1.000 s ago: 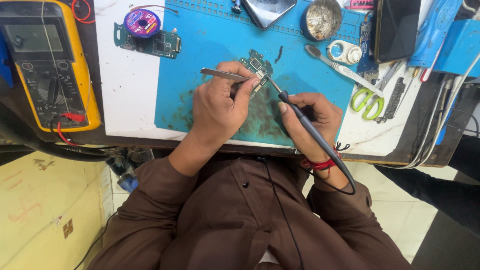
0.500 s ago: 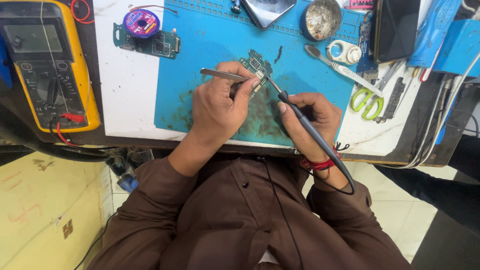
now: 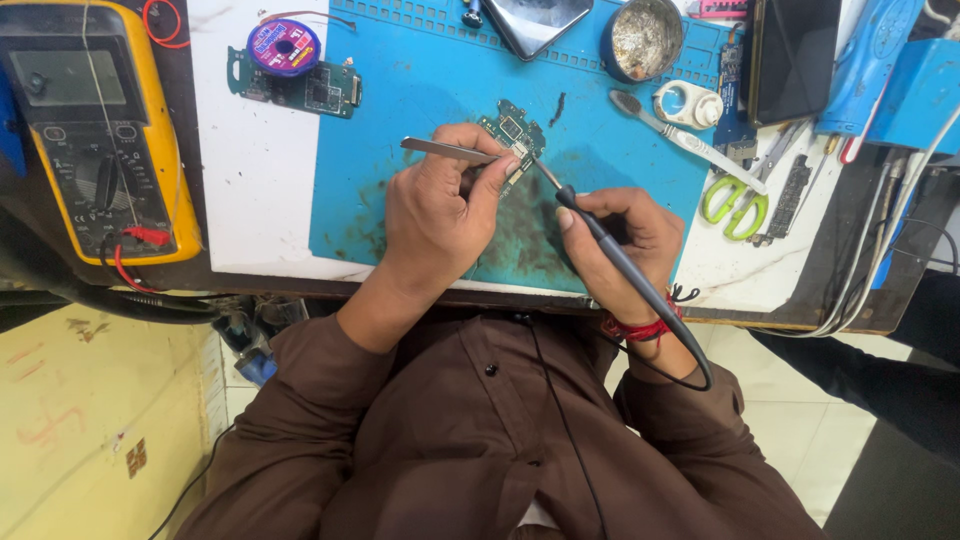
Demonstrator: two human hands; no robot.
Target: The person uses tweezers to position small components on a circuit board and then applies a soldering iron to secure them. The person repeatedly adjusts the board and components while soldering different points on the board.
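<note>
A small green circuit board [image 3: 514, 133] lies on the blue work mat [image 3: 400, 120]. My left hand [image 3: 435, 215] pinches metal tweezers [image 3: 440, 150] whose tips rest at the board's near edge. My right hand [image 3: 620, 245] grips a black soldering iron [image 3: 610, 255] like a pen, its thin tip touching the board just right of the tweezers. The iron's cable loops down past my wrist, which wears a red thread band. Both forearms in brown sleeves come up from the bottom.
A yellow multimeter [image 3: 85, 130] with red leads sits at the left. Another circuit board [image 3: 300, 88] with a purple solder-wire spool [image 3: 284, 47] lies at the back left. A round tin [image 3: 642, 38], green-handled scissors [image 3: 735, 195], a dark phone [image 3: 795, 55] and blue tools stand right.
</note>
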